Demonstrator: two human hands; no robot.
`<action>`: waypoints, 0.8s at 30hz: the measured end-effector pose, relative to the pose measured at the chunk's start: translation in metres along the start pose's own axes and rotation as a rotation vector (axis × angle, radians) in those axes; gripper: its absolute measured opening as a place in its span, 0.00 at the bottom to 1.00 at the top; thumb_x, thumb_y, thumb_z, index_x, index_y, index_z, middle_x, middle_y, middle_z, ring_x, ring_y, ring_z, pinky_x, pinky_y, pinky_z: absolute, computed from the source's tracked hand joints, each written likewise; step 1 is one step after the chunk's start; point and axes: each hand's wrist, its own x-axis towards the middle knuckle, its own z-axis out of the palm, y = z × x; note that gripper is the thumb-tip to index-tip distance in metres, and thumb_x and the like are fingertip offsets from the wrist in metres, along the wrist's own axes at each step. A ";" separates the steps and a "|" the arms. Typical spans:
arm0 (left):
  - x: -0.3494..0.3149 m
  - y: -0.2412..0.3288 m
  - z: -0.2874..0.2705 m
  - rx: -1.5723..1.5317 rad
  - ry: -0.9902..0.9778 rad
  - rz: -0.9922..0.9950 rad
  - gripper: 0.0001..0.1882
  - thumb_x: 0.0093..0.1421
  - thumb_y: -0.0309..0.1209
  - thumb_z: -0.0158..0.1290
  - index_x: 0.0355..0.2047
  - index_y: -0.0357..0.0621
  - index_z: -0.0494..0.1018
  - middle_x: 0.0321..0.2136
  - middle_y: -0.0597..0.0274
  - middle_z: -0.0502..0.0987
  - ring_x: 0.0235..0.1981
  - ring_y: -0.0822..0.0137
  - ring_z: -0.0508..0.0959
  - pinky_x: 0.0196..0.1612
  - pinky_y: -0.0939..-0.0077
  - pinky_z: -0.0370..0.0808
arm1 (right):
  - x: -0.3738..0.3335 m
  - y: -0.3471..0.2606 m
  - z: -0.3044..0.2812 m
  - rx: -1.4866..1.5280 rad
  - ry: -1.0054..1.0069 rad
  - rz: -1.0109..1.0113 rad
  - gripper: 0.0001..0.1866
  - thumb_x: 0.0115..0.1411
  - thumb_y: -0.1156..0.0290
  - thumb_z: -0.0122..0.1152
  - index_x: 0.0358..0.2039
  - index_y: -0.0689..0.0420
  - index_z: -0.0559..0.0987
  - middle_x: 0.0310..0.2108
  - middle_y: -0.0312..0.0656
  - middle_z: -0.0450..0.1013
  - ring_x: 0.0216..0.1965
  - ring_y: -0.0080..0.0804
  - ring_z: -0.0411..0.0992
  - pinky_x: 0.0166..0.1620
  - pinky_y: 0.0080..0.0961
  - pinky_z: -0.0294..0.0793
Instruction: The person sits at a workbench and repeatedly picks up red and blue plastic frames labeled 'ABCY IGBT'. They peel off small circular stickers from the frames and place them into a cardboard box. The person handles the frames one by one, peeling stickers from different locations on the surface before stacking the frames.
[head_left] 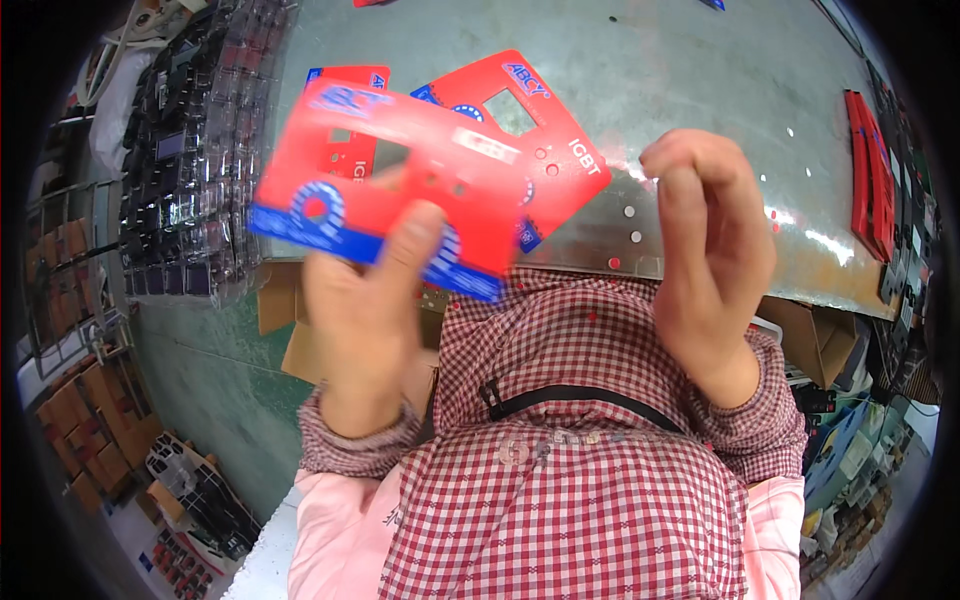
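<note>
My left hand [365, 330] grips a red and blue panel sticker [470, 205] by its lower edge, thumb on top. The sheet has a rectangular window and several round holes, and is slightly blurred by motion. Behind it on the metal table lie another red and blue panel sticker [570, 120], turned at an angle, and a third panel sticker [378, 75], mostly covered. My right hand [715, 250] is raised over the table's near edge, apart from the sheets. Its fingers curl and the thumb and forefinger come close together; anything between them is too small to make out.
Small red and white round bits [630, 212] are scattered on the metal table [690, 90]. Stacked clear plastic trays [190, 150] stand at the left. Red strip-shaped parts [870, 180] lie at the right edge. Open cardboard boxes [815, 340] sit below the table.
</note>
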 end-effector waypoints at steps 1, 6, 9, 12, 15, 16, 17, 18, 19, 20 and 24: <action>0.016 0.003 -0.013 0.134 0.040 -0.026 0.19 0.58 0.26 0.58 0.49 0.32 0.71 0.40 0.60 0.78 0.37 0.72 0.77 0.43 0.79 0.73 | 0.003 0.002 -0.005 -0.025 0.009 0.112 0.04 0.58 0.79 0.56 0.33 0.65 0.75 0.31 0.41 0.73 0.32 0.32 0.70 0.38 0.24 0.69; 0.050 0.005 -0.055 0.669 0.250 0.266 0.34 0.57 0.30 0.60 0.59 0.27 0.58 0.52 0.48 0.70 0.50 0.62 0.73 0.52 0.72 0.70 | 0.018 0.015 -0.023 -0.336 -0.044 0.117 0.07 0.57 0.79 0.57 0.36 0.61 0.80 0.29 0.46 0.75 0.30 0.35 0.73 0.36 0.25 0.71; 0.033 0.008 -0.042 1.179 0.378 0.659 0.39 0.52 0.32 0.62 0.60 0.31 0.58 0.57 0.44 0.65 0.58 0.52 0.65 0.60 0.61 0.61 | 0.018 0.011 -0.033 -0.368 -0.102 0.191 0.10 0.55 0.80 0.58 0.38 0.61 0.81 0.34 0.51 0.77 0.38 0.42 0.76 0.42 0.29 0.74; 0.016 -0.001 -0.012 1.125 -0.278 0.626 0.41 0.46 0.40 0.65 0.58 0.38 0.62 0.58 0.46 0.64 0.59 0.46 0.63 0.61 0.53 0.59 | 0.022 0.022 -0.034 -0.335 -0.149 0.133 0.09 0.54 0.82 0.58 0.36 0.61 0.81 0.34 0.49 0.77 0.36 0.44 0.77 0.40 0.30 0.75; 0.014 -0.014 0.013 1.247 -0.587 0.681 0.35 0.45 0.43 0.65 0.54 0.46 0.69 0.56 0.52 0.67 0.58 0.48 0.65 0.59 0.52 0.62 | 0.024 0.024 -0.038 -0.438 -0.145 0.105 0.07 0.53 0.77 0.61 0.35 0.60 0.80 0.33 0.50 0.77 0.34 0.45 0.77 0.38 0.32 0.75; 0.014 -0.019 0.012 1.204 -0.579 0.716 0.33 0.46 0.43 0.65 0.52 0.47 0.70 0.55 0.53 0.68 0.58 0.48 0.66 0.58 0.52 0.63 | 0.027 0.020 -0.041 -0.471 -0.154 0.145 0.07 0.54 0.76 0.61 0.34 0.60 0.80 0.32 0.50 0.77 0.33 0.45 0.77 0.36 0.31 0.75; 0.010 -0.028 0.003 1.177 -0.563 0.730 0.31 0.46 0.43 0.64 0.51 0.47 0.72 0.54 0.53 0.70 0.57 0.48 0.67 0.57 0.53 0.64 | 0.030 0.018 -0.040 -0.487 -0.181 0.192 0.06 0.54 0.76 0.61 0.34 0.61 0.80 0.32 0.50 0.77 0.31 0.44 0.77 0.35 0.31 0.75; 0.010 -0.032 0.002 1.139 -0.572 0.749 0.29 0.47 0.42 0.64 0.49 0.47 0.73 0.53 0.54 0.71 0.57 0.49 0.67 0.57 0.53 0.65 | 0.033 0.012 -0.043 -0.535 -0.184 0.269 0.06 0.55 0.75 0.61 0.34 0.61 0.80 0.31 0.50 0.77 0.30 0.43 0.77 0.34 0.31 0.75; 0.011 -0.030 0.004 1.107 -0.564 0.769 0.27 0.48 0.42 0.63 0.48 0.46 0.74 0.51 0.54 0.72 0.56 0.49 0.68 0.56 0.54 0.65 | 0.037 0.005 -0.047 -0.582 -0.188 0.347 0.06 0.55 0.75 0.61 0.34 0.61 0.80 0.30 0.50 0.77 0.29 0.43 0.77 0.33 0.30 0.75; 0.007 -0.027 0.004 1.075 -0.555 0.777 0.25 0.49 0.41 0.62 0.47 0.45 0.74 0.50 0.54 0.73 0.56 0.50 0.69 0.56 0.54 0.66 | 0.037 -0.001 -0.048 -0.627 -0.200 0.432 0.06 0.55 0.74 0.61 0.33 0.61 0.80 0.29 0.50 0.77 0.28 0.42 0.77 0.32 0.30 0.75; 0.005 -0.026 0.004 0.983 -0.430 0.820 0.18 0.53 0.34 0.60 0.43 0.42 0.76 0.46 0.54 0.76 0.50 0.53 0.74 0.51 0.62 0.73 | 0.030 0.026 -0.051 -0.418 -0.103 0.096 0.08 0.55 0.70 0.63 0.32 0.62 0.80 0.23 0.49 0.76 0.22 0.39 0.76 0.28 0.28 0.73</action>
